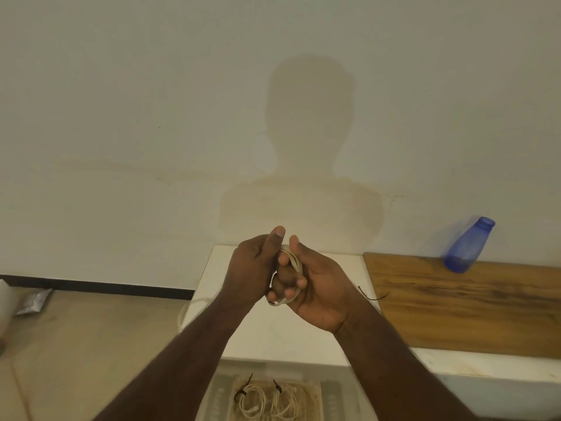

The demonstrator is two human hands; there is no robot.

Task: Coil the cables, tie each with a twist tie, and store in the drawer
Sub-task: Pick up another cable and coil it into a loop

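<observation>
I held the white cable coil between both hands, its loop standing on edge, long axis running away from me. My left hand curled round its left side; my right hand cupped it, thumb up. A loose black twist tie lay just right of my right wrist, so that hand was nearer. Two tied coils sat in the drawer below my forearms. I saw no writing.

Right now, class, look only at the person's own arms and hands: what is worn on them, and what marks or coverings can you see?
Both forearms are bare up to the picture's edge: no sleeves show. The left hand and the right hand wear no gloves, and no rings, watch or bracelet are visible. The nails look short and unpainted. No markings show.
</observation>
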